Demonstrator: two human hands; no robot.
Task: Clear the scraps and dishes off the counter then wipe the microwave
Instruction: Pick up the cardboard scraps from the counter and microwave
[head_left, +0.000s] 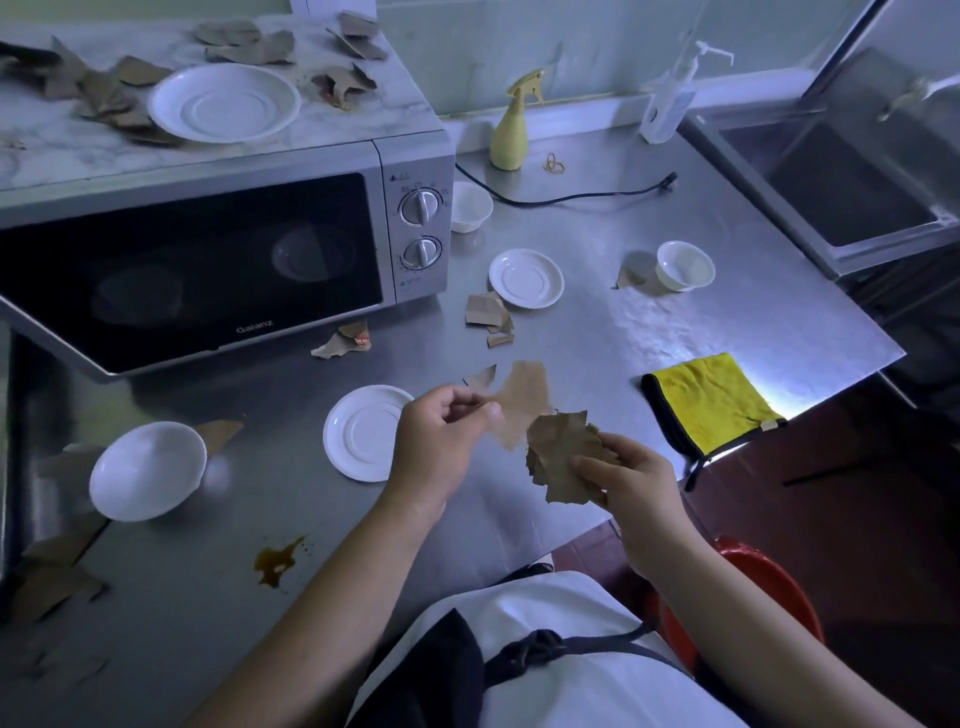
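Cardboard scraps (524, 405): plain tan-brown. Saucers (525, 278) and bowls (684, 265): white, unpatterned. Microwave (208, 260): silver casing, black glass door, white top veined grey like marble. Counter (649, 332): grey steel. Stain (278, 564): dark amber. Spray bottle (511, 130): pale yellow. Cloth (711, 405): bright yellow, black edging. Power cord (571, 197): black. Bucket (769, 582): red.

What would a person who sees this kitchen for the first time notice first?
The hands in the middle: the left hand pinches one brown scrap, the right hand holds a stack of scraps. Behind them, at left, the microwave bears a white plate and more scraps on top. A yellow cloth lies at the counter's right edge; a brown spill stains the near part.
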